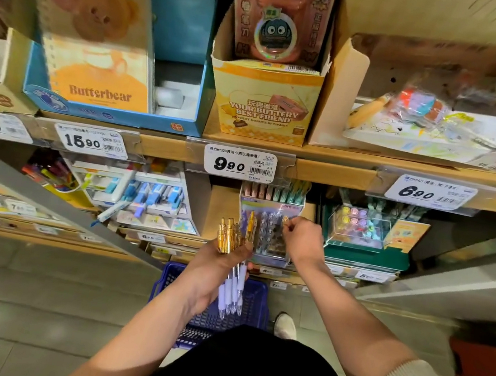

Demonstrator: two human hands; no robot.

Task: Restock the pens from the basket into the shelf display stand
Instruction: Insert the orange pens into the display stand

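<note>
My left hand [216, 269] grips a pen bundle [232, 292]; my right hand [302, 239] pinches one pen [285, 221] at the display stand [264, 238].

On the upper shelf [334, 174], toward its left end, a Butterbear notebook [102, 32] stands upright inside a blue box [114, 115]. At the middle stands a yellow box [262, 105], and a pink package [279, 12] rises from it. On the shelf's front edge hang price tags: 15.90 [90, 141], 9.90 [239, 163], 6.90 [429, 193].
</note>
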